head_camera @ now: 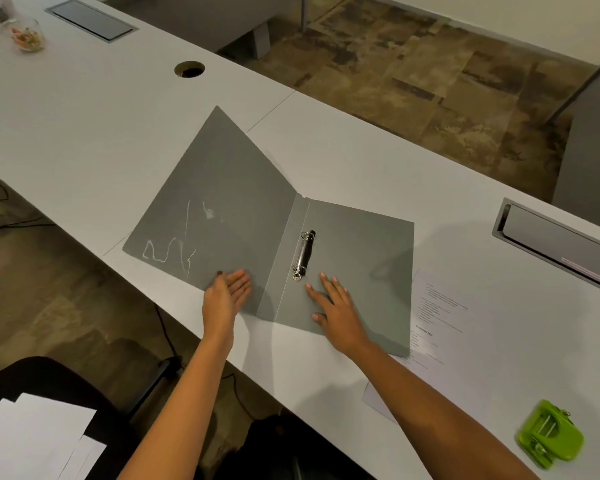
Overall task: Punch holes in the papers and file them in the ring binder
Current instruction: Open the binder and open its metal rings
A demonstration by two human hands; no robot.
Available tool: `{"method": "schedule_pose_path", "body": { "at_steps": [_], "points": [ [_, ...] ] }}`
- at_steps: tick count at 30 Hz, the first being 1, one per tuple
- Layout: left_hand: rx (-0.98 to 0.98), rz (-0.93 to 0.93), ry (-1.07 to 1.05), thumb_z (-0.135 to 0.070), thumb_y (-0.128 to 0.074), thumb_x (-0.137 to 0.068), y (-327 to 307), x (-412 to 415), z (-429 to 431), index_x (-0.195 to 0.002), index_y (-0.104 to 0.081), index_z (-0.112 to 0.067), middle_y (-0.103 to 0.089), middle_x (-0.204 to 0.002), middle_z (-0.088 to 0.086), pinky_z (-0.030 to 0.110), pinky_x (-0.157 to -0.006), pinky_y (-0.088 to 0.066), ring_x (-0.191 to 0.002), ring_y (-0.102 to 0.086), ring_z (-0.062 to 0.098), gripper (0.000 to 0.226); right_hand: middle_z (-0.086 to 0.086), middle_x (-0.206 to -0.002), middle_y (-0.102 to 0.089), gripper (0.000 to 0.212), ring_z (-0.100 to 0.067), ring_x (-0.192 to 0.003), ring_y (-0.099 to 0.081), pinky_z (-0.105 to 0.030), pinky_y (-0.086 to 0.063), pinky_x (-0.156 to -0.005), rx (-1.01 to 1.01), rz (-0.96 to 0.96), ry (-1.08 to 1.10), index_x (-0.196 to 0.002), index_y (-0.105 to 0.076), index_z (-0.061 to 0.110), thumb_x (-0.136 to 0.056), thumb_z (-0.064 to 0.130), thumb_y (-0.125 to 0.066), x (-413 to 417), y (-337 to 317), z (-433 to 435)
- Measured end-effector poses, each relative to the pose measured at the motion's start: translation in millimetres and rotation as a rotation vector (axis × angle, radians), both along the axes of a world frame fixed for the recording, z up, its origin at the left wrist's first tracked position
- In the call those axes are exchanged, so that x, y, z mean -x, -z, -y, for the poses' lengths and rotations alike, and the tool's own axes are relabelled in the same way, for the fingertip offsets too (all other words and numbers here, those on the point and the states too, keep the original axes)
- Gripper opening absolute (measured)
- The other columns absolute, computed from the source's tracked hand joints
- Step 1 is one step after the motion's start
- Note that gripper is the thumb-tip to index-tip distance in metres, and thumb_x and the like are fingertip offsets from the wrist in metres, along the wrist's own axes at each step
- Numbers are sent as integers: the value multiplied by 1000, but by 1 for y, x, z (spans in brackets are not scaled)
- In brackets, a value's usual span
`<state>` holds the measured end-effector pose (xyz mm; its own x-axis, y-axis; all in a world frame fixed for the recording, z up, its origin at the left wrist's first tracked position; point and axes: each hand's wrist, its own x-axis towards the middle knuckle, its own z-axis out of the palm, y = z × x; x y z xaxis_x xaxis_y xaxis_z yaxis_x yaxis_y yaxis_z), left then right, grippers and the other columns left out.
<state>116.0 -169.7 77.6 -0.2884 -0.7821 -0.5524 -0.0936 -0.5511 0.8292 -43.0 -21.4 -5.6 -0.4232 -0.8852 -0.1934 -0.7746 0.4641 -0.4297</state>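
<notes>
right hand [340, 315] flat on open ring binder [357, 268]

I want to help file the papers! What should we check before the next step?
1. Binder lies open on the table: ok.
2. Rings open for paper: cannot tell.
3. Printed paper free to lift: not ok, the binder covers its edge.
4. Holes in that paper: cannot tell.
5. Hole punch on the table nearby: ok.
6. Left hand and right hand hold nothing: ok.
</notes>
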Motion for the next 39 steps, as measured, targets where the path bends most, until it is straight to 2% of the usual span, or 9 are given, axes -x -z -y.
{"method": "schedule_pose_path", "body": {
  "at_steps": [4,7,13,19,23,26,32,36,39],
  "points": [
    [636,309,254,-15,-45,-98,0,15,-2,-128,-56,-12,-59,-128,5,26,-97,-47,-108,-58,10,31,2,-160,3,63,-22,-148,8,-35,3,-118,-31,-42,-18,-149,-11,33,-97,32,-45,1,2,-1],
    [974,495,541,-8,-54,-93,11,22,5,-128,-58,-11,-50,-141,7,36,-109,-35,-129,-45,23,35,4,-160,3,62,-21,-147,9,-35,5,-117,-32,-64,-26,-149,-9,34,-97,33,-43,1,2,-3],
    [1277,819,839,-9,-63,-86,30,34,17,-132,-54,-18,-44,-147,3,42,-115,-16,-141,-31,25,48,8,-159,3,62,-18,-145,15,-36,5,-118,7,-56,-34,-149,-11,35,-97,31,-44,1,5,-5],
    [1115,678,818,-22,-59,-90,40,55,25,-127,-57,-30,-48,-143,-11,42,-113,15,-142,-27,12,37,13,-158,-3,59,-12,-145,12,-33,8,-117,94,23,20,-147,-19,36,-96,28,-46,-2,3,-7],
    [925,528,671,-31,-58,-90,48,68,24,-110,-68,-32,-60,-127,-18,44,-111,20,-141,-30,10,22,14,-153,-27,48,-6,-145,-8,-26,-4,-117,254,274,177,-137,-46,32,-91,21,-57,-1,-6,-4],
    [857,498,579,-28,-61,-88,54,72,26,-97,-72,-30,-66,-116,-17,40,-110,20,-137,-35,7,14,16,-139,-47,30,-3,-138,-25,-9,-14,-111,368,456,350,-119,-65,23,-90,16,-61,0,-13,1],
    [767,506,497,-24,-69,-81,60,79,27,-86,-72,-27,-66,-112,-8,40,-111,18,-132,-40,10,6,0,-110,-68,20,-21,-114,-56,-41,-45,-102,498,713,707,-104,-72,17,-85,16,-67,0,-29,34],
    [755,495,491,-23,-70,-80,58,83,26,-84,-70,-33,-57,-103,-20,45,-110,16,-131,-39,11,10,9,-103,-70,14,-23,-116,-53,-48,-37,-105,431,708,812,-96,-72,32,-83,29,-68,6,-35,55],
    [735,494,483,-23,-70,-80,60,83,27,-82,-69,-35,-50,-97,-26,49,-111,15,-132,-37,12,13,15,-102,-67,13,-19,-117,-43,-43,-30,-101,319,607,794,-93,-72,39,-81,41,-67,8,-34,64]
  ]
}}
